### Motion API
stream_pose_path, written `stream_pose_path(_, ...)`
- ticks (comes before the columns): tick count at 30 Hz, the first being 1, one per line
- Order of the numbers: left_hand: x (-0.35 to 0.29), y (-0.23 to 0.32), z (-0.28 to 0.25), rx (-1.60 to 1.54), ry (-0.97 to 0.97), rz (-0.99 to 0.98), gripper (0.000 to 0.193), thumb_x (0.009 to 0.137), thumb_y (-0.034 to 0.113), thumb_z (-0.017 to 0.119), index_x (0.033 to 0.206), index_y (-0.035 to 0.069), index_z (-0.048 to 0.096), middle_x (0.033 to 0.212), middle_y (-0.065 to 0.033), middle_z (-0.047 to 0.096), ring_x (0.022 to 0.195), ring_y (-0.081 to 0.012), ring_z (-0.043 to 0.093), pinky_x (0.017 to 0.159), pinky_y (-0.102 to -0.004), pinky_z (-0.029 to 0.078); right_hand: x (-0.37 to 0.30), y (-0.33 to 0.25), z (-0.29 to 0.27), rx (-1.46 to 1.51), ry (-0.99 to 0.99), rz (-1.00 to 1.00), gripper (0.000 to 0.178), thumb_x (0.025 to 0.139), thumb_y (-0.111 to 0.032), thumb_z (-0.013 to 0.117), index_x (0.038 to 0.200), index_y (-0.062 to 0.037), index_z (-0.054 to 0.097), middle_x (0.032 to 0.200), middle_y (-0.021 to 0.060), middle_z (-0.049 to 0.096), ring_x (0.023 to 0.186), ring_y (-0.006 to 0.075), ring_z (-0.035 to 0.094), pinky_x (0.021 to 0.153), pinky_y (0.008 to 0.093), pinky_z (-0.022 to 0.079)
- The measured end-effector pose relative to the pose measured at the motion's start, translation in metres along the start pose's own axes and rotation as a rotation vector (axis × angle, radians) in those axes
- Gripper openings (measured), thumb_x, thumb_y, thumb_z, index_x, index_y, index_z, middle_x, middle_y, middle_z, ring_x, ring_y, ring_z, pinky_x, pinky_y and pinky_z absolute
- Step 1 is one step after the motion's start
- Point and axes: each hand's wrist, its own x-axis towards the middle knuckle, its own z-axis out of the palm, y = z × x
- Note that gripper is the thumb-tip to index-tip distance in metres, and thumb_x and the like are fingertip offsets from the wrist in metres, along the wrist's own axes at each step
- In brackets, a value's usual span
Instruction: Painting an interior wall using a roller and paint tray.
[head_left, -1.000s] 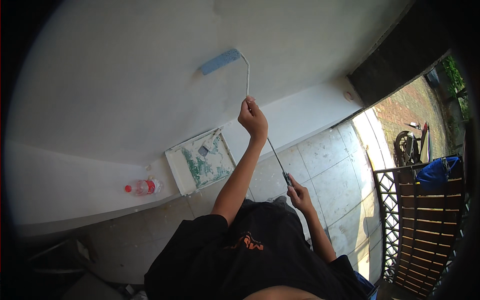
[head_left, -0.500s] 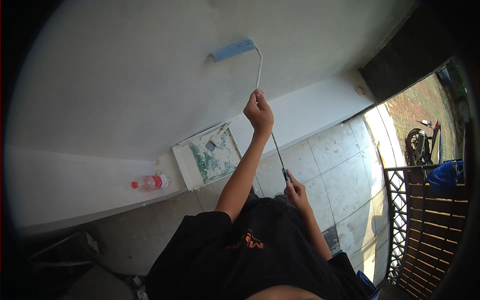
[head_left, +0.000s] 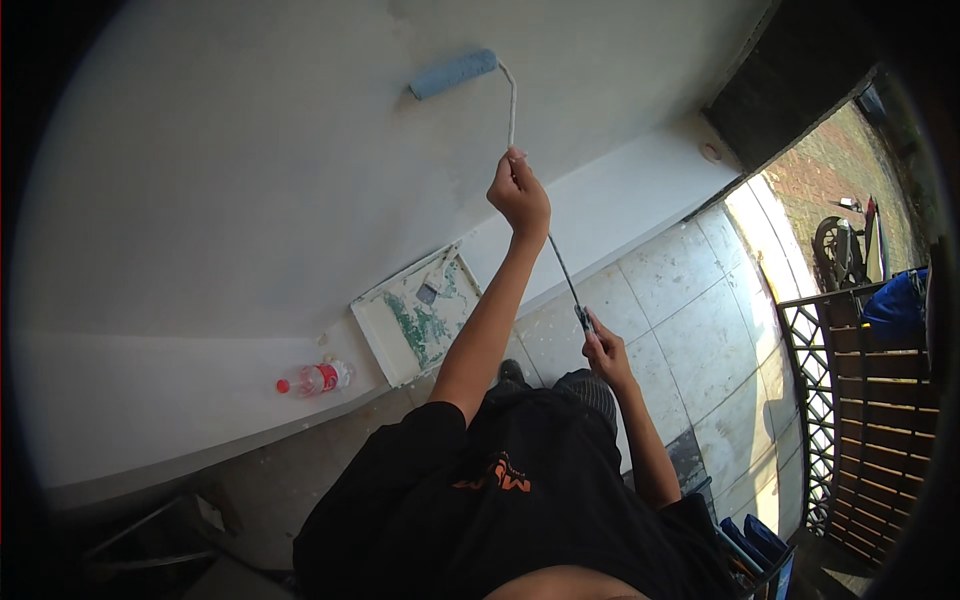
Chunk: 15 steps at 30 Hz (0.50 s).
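A paint roller (head_left: 453, 75) with a blue sleeve lies against the pale wall (head_left: 250, 150), its thin rod running down and to the right. My left hand (head_left: 519, 195) is closed round the rod just below its bend. Lower down, my right hand (head_left: 607, 350) grips the dark handle at the rod's end. On the white ledge, left of my left forearm, rests a paint tray (head_left: 420, 315) streaked with white and green, and a small brush (head_left: 435, 280) lies in it.
A clear bottle (head_left: 315, 380) with a red cap and label lies on the ledge (head_left: 150, 400). Grey floor tiles (head_left: 680, 290) spread to the right, towards a wooden slatted gate (head_left: 885, 400). Beyond stands a motorcycle (head_left: 842, 250), partly in view. Blue items (head_left: 755, 550) sit at lower right.
The roller has moved a little farther up the wall, and both hands have gone up with it, still gripping the rod and handle. The view has shifted slightly.
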Motion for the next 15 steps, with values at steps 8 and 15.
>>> stream_pose_path(8,0.031,0.032,0.01,-0.011,0.003,0.128,0.028,0.091,0.016,0.045,0.077,-0.003,0.059,0.056,-0.01,0.055,0.048,-0.0173,0.049,0.046,-0.0277,0.037,0.015,-0.035,0.007,0.1,-0.007,0.015,0.043,0.092,-0.014,0.046,0.134,-0.0083,0.037,0.059,-0.0067,0.035,0.048,0.0021,0.029,0.043,0.0173,0.024)
stream_pose_path(15,-0.076,-0.105,-0.018,0.33,0.019,-0.167,0.028,0.089,0.017,0.046,0.077,-0.003,0.061,0.067,-0.0163,0.062,0.065,-0.0322,0.061,0.058,-0.0363,0.047,-0.036,0.048,-0.016,-0.09,0.018,0.18,0.043,0.091,-0.017,0.049,0.133,-0.0125,0.04,0.06,-0.0065,0.035,0.053,0.0036,0.031,0.048,0.0194,0.028)
